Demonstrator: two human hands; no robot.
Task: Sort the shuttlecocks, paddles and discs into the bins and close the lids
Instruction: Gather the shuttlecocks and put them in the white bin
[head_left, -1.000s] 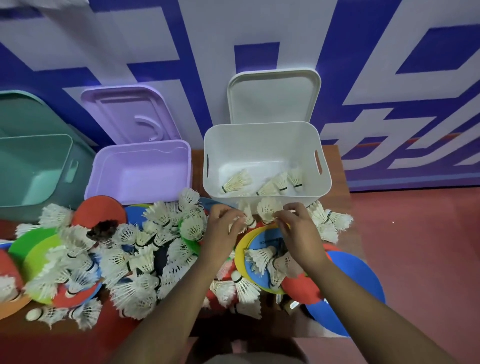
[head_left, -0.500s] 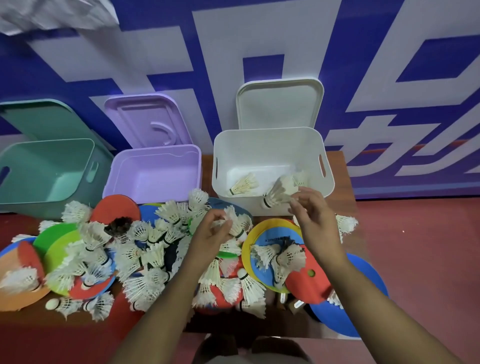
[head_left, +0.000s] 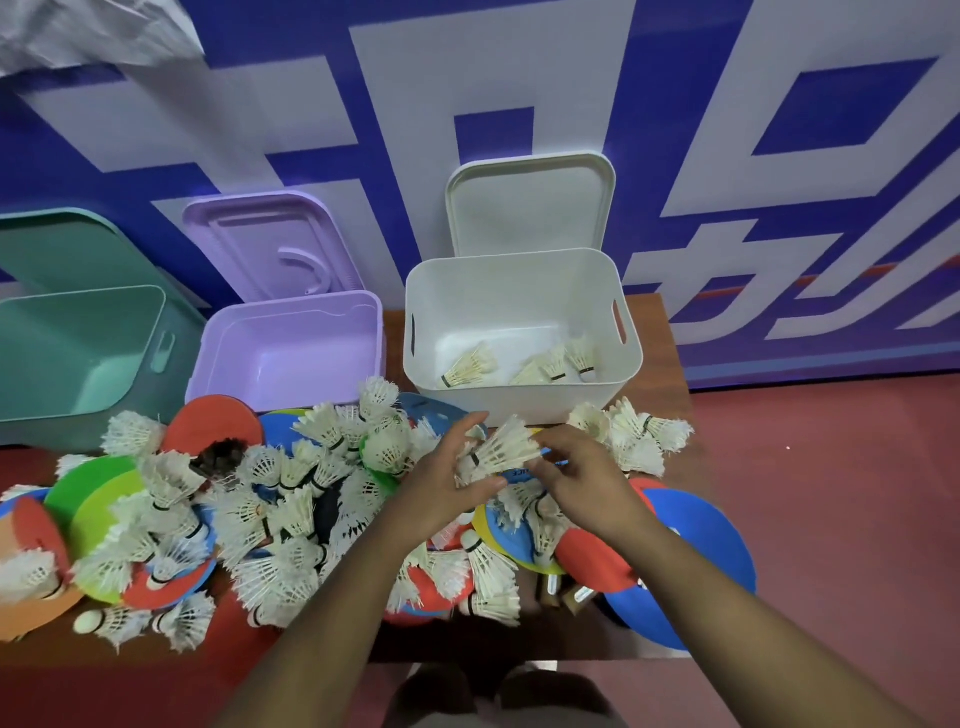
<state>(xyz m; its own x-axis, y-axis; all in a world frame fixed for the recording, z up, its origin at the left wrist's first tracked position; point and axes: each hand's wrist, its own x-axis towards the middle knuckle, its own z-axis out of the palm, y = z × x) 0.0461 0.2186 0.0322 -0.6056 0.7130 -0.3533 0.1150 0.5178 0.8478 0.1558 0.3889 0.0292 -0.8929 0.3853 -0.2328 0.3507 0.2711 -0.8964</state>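
White feathered shuttlecocks (head_left: 291, 519) lie heaped across a low wooden table (head_left: 655, 332), mixed in with flat round discs in red (head_left: 215, 423), green (head_left: 91, 496) and blue (head_left: 706, 545). One white shuttlecock (head_left: 501, 449) is lifted out of the heap, lying on its side with the feather skirt pointing right and the dark-banded cork end to the left. The left hand (head_left: 441, 480) curls around its cork end, thumb below and fingers above, pinching it. The right hand (head_left: 582, 478) sits just beside, its fingertips touching the feather skirt; whether it grips the feathers or only rests on them cannot be told. Both hands hang over a blue and yellow disc (head_left: 511, 525), just in front of the white plastic bin (head_left: 519, 291).

That bin stands open at the back right of the table, with several shuttlecocks (head_left: 470, 366) lying on its floor and its white lid (head_left: 530, 205) propped upright against the blue and white wall (head_left: 571, 78) behind. To its left stands an open lilac plastic bin (head_left: 296, 317), with a lilac lid (head_left: 265, 244) leaning behind it. Further left is an open teal plastic bin (head_left: 78, 353). More shuttlecocks (head_left: 639, 434) cluster at the white bin's front right corner. The floor (head_left: 831, 493) is red.
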